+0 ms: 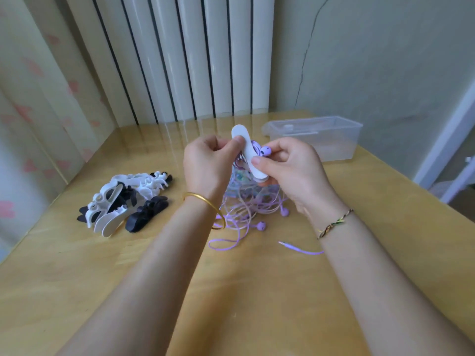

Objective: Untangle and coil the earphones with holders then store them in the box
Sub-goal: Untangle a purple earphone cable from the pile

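Above the table (102, 278), white holder (248, 152) pinched between left hand (208, 165) and right hand (295, 170); purple earbud (266, 151) also in right-hand grip

The wooden table (128, 278) bears holders (120, 201), tangled earphones (257, 201), a box (321, 142).

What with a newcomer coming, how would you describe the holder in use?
Over the wooden table, above the purple earphone tangle, the left hand and right hand hold one white holder. Unlike the black and white pile at left, it carries purple cable.
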`<state>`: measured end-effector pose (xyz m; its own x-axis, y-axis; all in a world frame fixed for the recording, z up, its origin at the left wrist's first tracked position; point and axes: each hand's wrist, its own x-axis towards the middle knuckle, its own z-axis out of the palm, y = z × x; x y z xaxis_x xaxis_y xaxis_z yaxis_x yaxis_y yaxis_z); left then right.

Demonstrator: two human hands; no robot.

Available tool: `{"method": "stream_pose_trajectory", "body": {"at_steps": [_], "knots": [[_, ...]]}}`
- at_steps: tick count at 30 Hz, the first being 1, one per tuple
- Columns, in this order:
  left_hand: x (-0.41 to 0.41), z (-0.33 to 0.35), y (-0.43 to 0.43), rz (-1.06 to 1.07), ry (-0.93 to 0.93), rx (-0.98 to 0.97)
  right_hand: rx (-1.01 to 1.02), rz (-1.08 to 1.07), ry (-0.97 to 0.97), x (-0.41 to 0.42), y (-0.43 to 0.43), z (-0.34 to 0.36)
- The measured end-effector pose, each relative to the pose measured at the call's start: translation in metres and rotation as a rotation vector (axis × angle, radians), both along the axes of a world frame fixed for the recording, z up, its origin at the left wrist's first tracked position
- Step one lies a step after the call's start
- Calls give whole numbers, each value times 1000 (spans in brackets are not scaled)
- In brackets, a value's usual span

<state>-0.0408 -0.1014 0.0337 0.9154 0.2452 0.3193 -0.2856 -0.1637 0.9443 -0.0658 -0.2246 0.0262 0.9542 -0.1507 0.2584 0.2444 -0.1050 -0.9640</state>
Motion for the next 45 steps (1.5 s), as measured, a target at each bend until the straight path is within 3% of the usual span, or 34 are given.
{"method": "stream_pose_trajectory", "body": {"at_steps": [9, 11, 15, 21, 26, 30, 34, 40, 45], "knots": [[84, 29, -69, -311, 148, 113, -239, -194, 22, 91, -85, 31], [110, 25, -81, -295, 134, 194, -369, -264, 23, 116, -102, 39], [142, 12, -96, -311, 183, 516, -831, -365, 110, 158, -122, 51], [153, 5, -103, -258, 167, 773, -1269, -145, 484, 200, -110, 50], [160, 4, -106, -210, 152, 754, -1520, 19, 665, 212, -92, 54], [169, 3, -113, -183, 152, 735, -1577, 72, 727, 221, -96, 51], [170, -3, -111, -197, 183, 694, -1427, 215, 995, 225, -106, 44], [167, -5, -111, -230, 237, 603, -1803, 194, 637, 234, -109, 23], [164, -8, -110, -258, 260, 544, -1643, 231, 751, 227, -113, 33]]}}
